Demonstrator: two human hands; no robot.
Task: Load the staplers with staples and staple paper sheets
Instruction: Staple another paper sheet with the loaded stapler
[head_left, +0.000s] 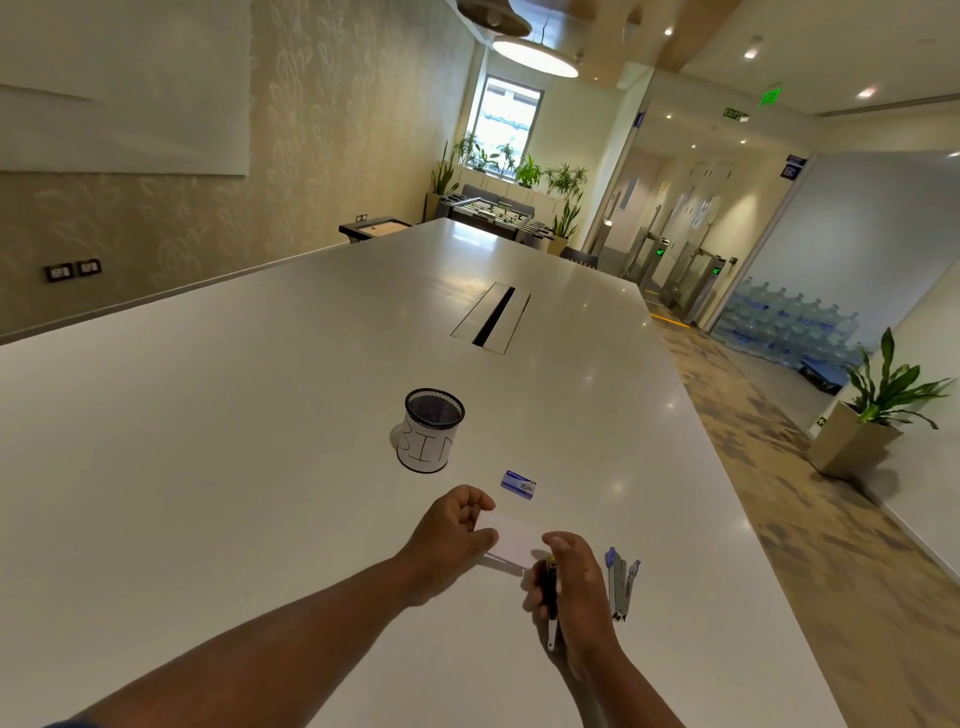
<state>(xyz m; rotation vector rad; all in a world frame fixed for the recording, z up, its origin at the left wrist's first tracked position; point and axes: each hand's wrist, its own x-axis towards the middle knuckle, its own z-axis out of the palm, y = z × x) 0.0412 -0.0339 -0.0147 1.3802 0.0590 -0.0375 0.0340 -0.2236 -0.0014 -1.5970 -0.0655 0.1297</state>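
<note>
Two hands met over a small stack of paper (511, 540) near the front of a long white bench (260, 415). The left hand (452, 535) pinched the paper's left edge between thumb and curled fingers (480, 500), lifting it slightly. The right hand (571, 582) gripped a dark stapler (549, 592), its nose at the paper's near right corner. A second stapler (621, 584) lay hinged open just beside that hand, and a blue staple box (518, 484) sat a little beyond the paper, near a mesh cup (430, 430) marked "BIN".

The stapling step appeared to be in hand. Doing it well would likely mean squaring the sheets, seating the corner fully in the stapler's mouth, and pressing firmly once. Whether the dark stapler was loaded could not be told.
</note>
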